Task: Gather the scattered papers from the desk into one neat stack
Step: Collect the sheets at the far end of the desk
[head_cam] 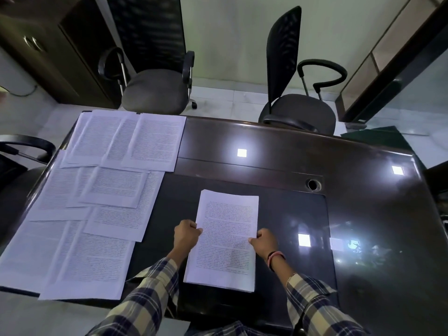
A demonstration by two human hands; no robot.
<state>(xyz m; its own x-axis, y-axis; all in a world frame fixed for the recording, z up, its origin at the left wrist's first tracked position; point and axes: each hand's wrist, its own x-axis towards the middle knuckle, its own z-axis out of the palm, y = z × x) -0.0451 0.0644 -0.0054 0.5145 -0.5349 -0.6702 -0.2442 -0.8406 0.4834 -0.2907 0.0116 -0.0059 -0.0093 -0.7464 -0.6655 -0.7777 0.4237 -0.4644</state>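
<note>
1. A person in a checked shirt stood at a dark, shiny tabletop (278, 151) and looked down at it.
2. A neat stack of papers (225, 241) lay on the tabletop right in front of the person, with printed words on the top page.
3. The left hand (186, 235) held the left edge of the stack, with its fingers curled tight on the paper.
4. The right hand (265, 242) held the right edge of the stack the same way, with its fingers closed on the paper.
5. A red and dark band (275, 257) sat on the right wrist.
6. Many loose papers (97, 190) were spread over the left part of the tabletop, from the far edge to the near edge.
7. Those pages lay on top of each other in places and were tilted in different ways.
8. The stack was apart from the loose pages, with bare tabletop between them.
9. A small round hole (312, 184) was in the tabletop beyond the stack and to the right.
10. Two black office chairs (155, 88) stood on the far side of the tabletop.
11. Square lights showed as bright spots on the shiny top.
</note>
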